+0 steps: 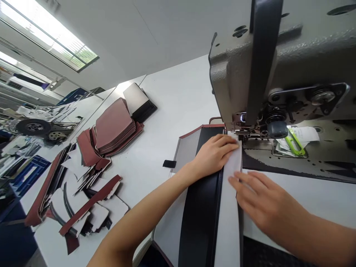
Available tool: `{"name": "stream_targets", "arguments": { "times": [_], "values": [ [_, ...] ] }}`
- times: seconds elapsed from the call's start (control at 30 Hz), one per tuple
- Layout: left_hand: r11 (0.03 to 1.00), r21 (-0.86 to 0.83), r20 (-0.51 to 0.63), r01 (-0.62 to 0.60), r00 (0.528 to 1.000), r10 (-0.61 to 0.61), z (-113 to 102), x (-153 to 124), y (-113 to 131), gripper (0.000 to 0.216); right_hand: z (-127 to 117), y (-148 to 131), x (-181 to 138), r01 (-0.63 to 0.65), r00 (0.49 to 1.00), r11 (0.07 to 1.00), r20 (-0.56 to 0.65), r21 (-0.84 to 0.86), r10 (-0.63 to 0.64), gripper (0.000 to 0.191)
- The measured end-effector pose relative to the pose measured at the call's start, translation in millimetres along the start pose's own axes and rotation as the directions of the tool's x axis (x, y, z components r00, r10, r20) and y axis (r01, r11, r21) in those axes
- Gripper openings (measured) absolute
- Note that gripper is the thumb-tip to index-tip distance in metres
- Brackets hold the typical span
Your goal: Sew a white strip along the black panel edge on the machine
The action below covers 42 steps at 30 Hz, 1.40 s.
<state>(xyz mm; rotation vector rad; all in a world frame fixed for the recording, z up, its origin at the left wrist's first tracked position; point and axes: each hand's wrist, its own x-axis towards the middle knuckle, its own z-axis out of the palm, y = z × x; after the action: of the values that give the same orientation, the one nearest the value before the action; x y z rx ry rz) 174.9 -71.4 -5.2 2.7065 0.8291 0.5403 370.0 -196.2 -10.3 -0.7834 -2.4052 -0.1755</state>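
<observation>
Up close in the head view, a large grey industrial sewing machine (pixel 278 63) fills the upper right, its presser foot and needle area sitting just above the far end of a long layered workpiece of white stiff panel with a black strip and dark red edging (pixel 207 207). That workpiece lies flat on the white bench (pixel 167 107) and runs from the bottom of the frame up to the machine's foot. The left hand (pixel 215 154) rests palm down on its far end, fingers stretched flat and together, pressing the piece right beside the foot without gripping anything. The right hand (pixel 260 202) lies on the white right-hand edge of the same piece, nearer the camera, fingers spread and flat, pressing rather than clasping. A small black rectangular tab (pixel 169 163) sits on the bench just left of the workpiece. Farther left, a stack of dark red cut leather-like pieces (pixel 114 126) is piled beside a stack of white-faced black panels (pixel 138 100), and a scatter of loose white and dark red cut parts (pixel 83 207) spreads toward the bench's near left edge. On the machine bed to the right, green-handled thread snips (pixel 294 142) lie on some white paper slips.
</observation>
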Motion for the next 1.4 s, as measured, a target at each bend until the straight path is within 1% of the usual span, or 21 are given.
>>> {"name": "stream_targets", "arguments": {
  "times": [0.07, 0.13, 0.2, 0.27, 0.4, 0.5, 0.6, 0.8, 0.87, 0.93, 1.03, 1.1, 1.17, 1.27, 1.4],
  "values": [
    [0.996, -0.081, -0.003, 0.037, 0.999, -0.037, 0, -15, 15, 0.029, -3, -10, -7, 0.011, 1.0, 0.997, -0.013, 0.07, -0.011, 0.029],
    [0.988, -0.138, -0.007, 0.067, 0.998, -0.068, 2, -29, 25, 0.03, -3, -19, -15, 0.004, 1.0, 0.993, 0.006, 0.115, -0.005, 0.03],
    [0.987, -0.14, -0.004, 0.074, 0.997, -0.075, 5, -37, 31, 0.031, -1, -23, -21, -0.015, 0.999, 0.989, 0.035, 0.146, 0.01, 0.032],
    [0.991, -0.12, -0.011, 0.056, 0.998, -0.058, 8, -39, 31, 0.029, 2, -25, -24, -0.027, 0.999, 0.987, 0.04, 0.158, 0.021, 0.034],
    [0.996, -0.082, -0.035, 0.021, 0.999, -0.024, 9, -33, 23, 0.027, 4, -20, -20, -0.025, 1.0, 0.99, 0.019, 0.14, 0.022, 0.036],
    [0.999, -0.042, -0.012, 0.015, 1.0, -0.015, 9, -25, 15, 0.028, 5, -14, -13, -0.032, 0.999, 0.996, 0.03, 0.081, 0.03, 0.035],
    [0.999, -0.035, -0.006, 0.002, 1.0, -0.002, 10, -16, 5, 0.029, 5, -5, -8, -0.031, 0.999, 0.999, 0.037, 0.045, 0.029, 0.032],
    [0.999, -0.02, 0.037, 0.043, 0.998, -0.042, 11, 1, -10, 0.029, 6, 8, -10, -0.054, 0.995, 0.998, 0.08, -0.03, 0.056, 0.034],
    [0.998, -0.013, 0.052, 0.057, 0.997, -0.056, 9, 5, -12, 0.03, 3, 5, -13, -0.063, 0.995, 0.998, 0.078, 0.018, 0.061, 0.035],
    [0.997, -0.012, 0.058, 0.072, 0.996, -0.071, 6, 5, -9, 0.03, -1, -2, -16, -0.054, 0.997, 0.99, 0.054, 0.127, 0.047, 0.033],
    [0.997, -0.037, 0.071, 0.063, 0.996, -0.061, -2, -5, 5, 0.03, -4, -13, -17, -0.041, 0.999, 0.969, 0.012, 0.244, 0.04, 0.032],
    [0.996, -0.067, 0.083, 0.054, 0.995, -0.048, -8, -19, 18, 0.032, -4, -17, -17, -0.053, 0.998, 0.964, -0.019, 0.262, 0.06, 0.034],
    [0.994, -0.083, 0.084, 0.072, 0.994, -0.065, -13, -34, 30, 0.036, -2, -19, -18, -0.054, 0.997, 0.961, -0.038, 0.27, 0.067, 0.033],
    [0.992, -0.076, 0.061, 0.097, 0.994, -0.092, -14, -54, 43, 0.036, 2, -20, -21, -0.066, 0.997, 0.959, -0.016, 0.274, 0.074, 0.031],
    [0.998, -0.054, 0.038, 0.032, 0.999, -0.03, -6, -63, 46, 0.032, 5, -23, -26, -0.081, 0.997, 0.959, 0.03, 0.27, 0.076, 0.032]
  ]
}}
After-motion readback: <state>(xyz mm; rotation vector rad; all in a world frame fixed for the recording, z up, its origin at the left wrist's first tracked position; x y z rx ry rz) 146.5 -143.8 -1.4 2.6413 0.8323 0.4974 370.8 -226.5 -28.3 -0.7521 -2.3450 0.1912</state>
